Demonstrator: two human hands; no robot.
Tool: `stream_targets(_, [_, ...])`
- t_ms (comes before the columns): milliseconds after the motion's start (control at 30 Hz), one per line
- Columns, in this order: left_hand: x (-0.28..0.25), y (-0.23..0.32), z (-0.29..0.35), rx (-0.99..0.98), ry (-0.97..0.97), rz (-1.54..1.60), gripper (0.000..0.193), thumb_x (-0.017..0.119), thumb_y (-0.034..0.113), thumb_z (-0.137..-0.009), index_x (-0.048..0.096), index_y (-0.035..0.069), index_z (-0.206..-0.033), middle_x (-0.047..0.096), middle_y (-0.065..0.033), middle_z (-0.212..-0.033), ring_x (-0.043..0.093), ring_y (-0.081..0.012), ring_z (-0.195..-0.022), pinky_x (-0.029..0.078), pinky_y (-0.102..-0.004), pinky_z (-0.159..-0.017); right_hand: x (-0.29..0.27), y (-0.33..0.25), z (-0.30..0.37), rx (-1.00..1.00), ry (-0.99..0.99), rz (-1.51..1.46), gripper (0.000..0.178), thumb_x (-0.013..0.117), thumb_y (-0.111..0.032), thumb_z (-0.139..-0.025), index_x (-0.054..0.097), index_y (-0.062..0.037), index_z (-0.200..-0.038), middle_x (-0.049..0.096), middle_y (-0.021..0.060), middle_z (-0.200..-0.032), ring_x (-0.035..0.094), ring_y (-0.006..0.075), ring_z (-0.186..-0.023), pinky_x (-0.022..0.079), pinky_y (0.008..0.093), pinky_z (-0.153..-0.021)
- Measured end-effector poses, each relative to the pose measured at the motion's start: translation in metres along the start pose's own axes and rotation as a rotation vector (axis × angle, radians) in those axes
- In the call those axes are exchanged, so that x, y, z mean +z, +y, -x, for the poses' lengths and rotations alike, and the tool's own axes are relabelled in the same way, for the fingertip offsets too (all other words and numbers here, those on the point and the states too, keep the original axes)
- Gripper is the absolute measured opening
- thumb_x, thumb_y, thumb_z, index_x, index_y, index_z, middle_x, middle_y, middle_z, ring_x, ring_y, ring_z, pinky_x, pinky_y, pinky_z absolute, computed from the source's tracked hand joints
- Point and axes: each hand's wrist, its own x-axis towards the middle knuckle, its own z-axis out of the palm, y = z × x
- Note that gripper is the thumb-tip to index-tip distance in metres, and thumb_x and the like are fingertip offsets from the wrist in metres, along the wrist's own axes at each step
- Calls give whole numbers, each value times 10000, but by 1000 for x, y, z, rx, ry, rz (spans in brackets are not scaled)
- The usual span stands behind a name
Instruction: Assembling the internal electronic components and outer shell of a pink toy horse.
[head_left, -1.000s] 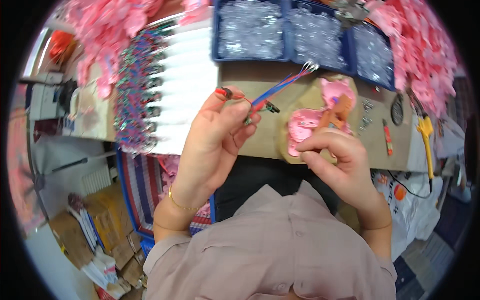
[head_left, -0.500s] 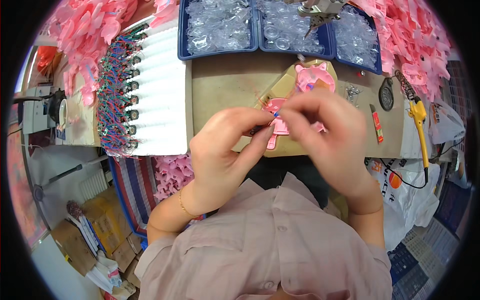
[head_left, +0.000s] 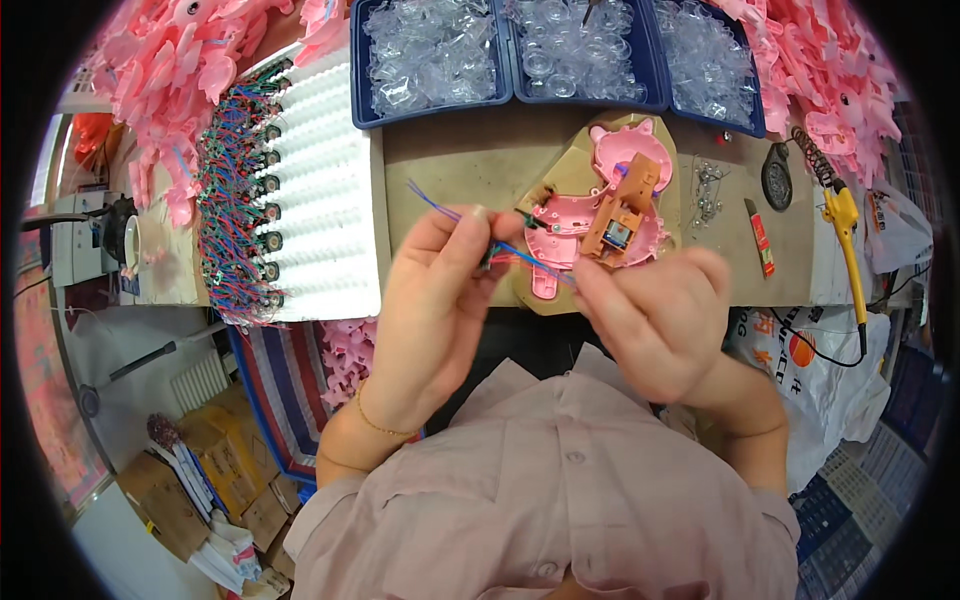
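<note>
Blue, red and purple thin insulated wires (head_left: 532, 258): one loose bundle, held above the tabletop (head_left: 450, 150), just in front of the near left part of the pink shell.

Left hand (head_left: 440, 275): thumb and fingers pinching the bundle, one purple-blue pair sticking out beyond the fingertips; a small dark component shows at the grip, its kind unclear.

Right hand (head_left: 660, 325): thumb and forefinger pinching the far ends of the blue strands, other fingers curled in.

Pink plastic animal-shaped shell (head_left: 545, 283): opened, lying on a tan shaped block (head_left: 556, 180), with an orange-brown plastic housing (head_left: 637, 188) across it.

White ribbed foam tray (head_left: 335, 200): to the left, a row of wired parts (head_left: 235, 215) along its left edge.

Handling note, by judgement: grip the insulation firmly near the component, so that strain spares the joints; draw strands apart by light, straight pulls; lift the bundle clear of the shell's edge to prevent snagging; leave the projecting pair free of the right fingertips.
</note>
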Motion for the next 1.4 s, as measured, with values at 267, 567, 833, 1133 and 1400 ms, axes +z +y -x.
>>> stream_targets(267, [-12,3,6,110,-220,-173,106,616,97,-904,599,33,-988,664,-84,-967,625,-143,-892,478,-266,-795,-8,13,-9,811,-357,-1311,524,415,-443,-980,649,26,-958,646,111,-887,594,181,-783,467,296,-713])
stream_targets(567, [3,30,10,240,-308,-1048,97,724,74,-775,713,45,-867,696,-39,-796,634,-145,-732,472,-277,-680,10,22,-34,724,-313,-1427,100,596,-71,-881,640,9,-922,619,56,-910,581,114,-848,457,217,-734])
stream_targets(833, [-1,31,8,278,-331,-1158,100,727,91,-774,707,49,-862,696,-55,-912,620,-170,-852,461,-310,-733,5,11,-30,427,-44,-880,130,610,-2,-847,665,9,-965,591,77,-940,555,124,-839,430,237,-735])
stream_targets(1133, [-7,20,-3,176,-495,-652,99,725,83,-792,701,11,-856,592,-109,-1198,563,-178,-1011,459,-307,-858,18,0,-32,603,-41,-950,157,648,11,-803,679,-5,-956,547,61,-838,528,147,-739,417,258,-619])
stream_targets(1400, [-8,38,-13,-228,-630,-778,101,731,69,-779,698,-8,-836,662,-90,-935,599,-157,-883,460,-274,-790,-11,17,-44,703,-291,-1075,105,652,-62,-832,679,27,-881,623,39,-768,552,78,-646,422,220,-551])
